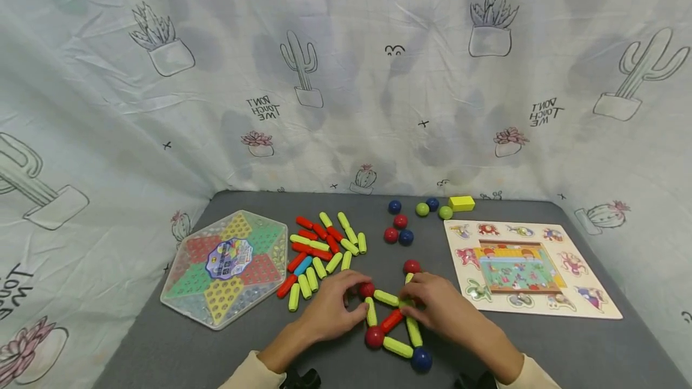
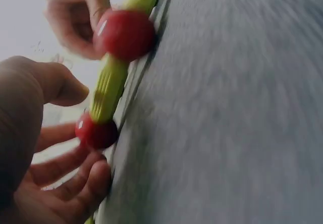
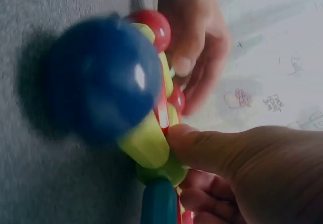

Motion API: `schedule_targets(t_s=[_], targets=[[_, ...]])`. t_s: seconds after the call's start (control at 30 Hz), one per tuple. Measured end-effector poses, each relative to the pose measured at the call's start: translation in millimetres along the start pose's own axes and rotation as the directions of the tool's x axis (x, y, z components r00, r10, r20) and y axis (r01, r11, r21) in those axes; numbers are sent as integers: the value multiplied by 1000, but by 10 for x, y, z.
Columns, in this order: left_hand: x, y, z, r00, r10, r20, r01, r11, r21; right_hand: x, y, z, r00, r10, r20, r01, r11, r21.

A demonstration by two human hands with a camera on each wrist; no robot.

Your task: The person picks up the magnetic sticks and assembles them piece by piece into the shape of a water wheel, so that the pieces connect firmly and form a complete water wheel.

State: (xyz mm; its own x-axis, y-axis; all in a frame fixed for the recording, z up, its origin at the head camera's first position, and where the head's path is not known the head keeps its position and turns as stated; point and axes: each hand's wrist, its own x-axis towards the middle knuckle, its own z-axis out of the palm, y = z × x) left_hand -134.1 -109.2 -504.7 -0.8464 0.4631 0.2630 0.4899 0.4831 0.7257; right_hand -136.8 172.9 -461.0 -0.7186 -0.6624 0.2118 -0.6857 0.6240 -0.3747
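On the grey table, yellow-green rods and a red rod join balls into a flat frame. Its corners include a near red ball, a blue ball and a green ball. My left hand curls its fingers round the upper-left red ball, thumb beside the rod above it. With thumb and fingers my right hand pinches the green ball, mostly hidden in the head view. A teal rod meets that ball. Beyond the right hand sits another red ball.
Loose red, yellow-green and blue rods lie left of the frame, beside a hexagonal Chinese checkers board. Several loose balls and a yellow block are at the back. A picture puzzle board lies to the right.
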Motion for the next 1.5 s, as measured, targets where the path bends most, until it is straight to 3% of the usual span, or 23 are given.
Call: schedule_targets(t_s=[0.23,0.53,0.63,0.73,0.83,0.93,1.0,1.13,1.2,1.27,1.37,1.43,1.5], targets=[[-212,-124,-275,997,-8,72,21,984,-180,-47,55,18,999,-35,-8,35,999,22],[-649,-450,-853,997,-41,-60,13,913,-407,-50,37,12,996,-77,-42,79,996,44],[-737,-540,-953,995,-51,-86,17,935,-355,-47,43,28,995,-84,-47,86,995,46],[-762,-570,-975,995,-34,-94,19,987,-159,-44,46,44,997,-74,-37,76,995,56],[-740,-548,-953,996,33,-77,-28,998,60,-42,49,55,998,-56,-22,58,996,70],[-695,-529,-925,988,146,-42,-133,967,216,-40,52,60,999,-47,-18,48,996,70],[-666,-567,-909,971,238,-20,-223,934,279,-38,53,64,999,-46,-19,47,997,66],[-639,-580,-893,946,325,10,-303,867,395,-33,56,69,999,-46,-20,47,997,63],[-634,-562,-888,949,316,18,-294,858,420,-29,56,70,999,-44,-19,45,997,65],[-628,-494,-879,964,264,14,-244,870,429,-32,58,70,999,-41,-18,42,997,65],[-614,-420,-854,987,160,-28,-138,917,375,-30,53,72,999,-38,-17,39,997,64],[-587,-354,-802,991,96,-94,-62,949,310,-28,46,69,999,-35,-15,36,997,61],[-527,-263,-730,989,16,-146,10,985,174,-27,39,62,999,-30,-13,31,998,57]])
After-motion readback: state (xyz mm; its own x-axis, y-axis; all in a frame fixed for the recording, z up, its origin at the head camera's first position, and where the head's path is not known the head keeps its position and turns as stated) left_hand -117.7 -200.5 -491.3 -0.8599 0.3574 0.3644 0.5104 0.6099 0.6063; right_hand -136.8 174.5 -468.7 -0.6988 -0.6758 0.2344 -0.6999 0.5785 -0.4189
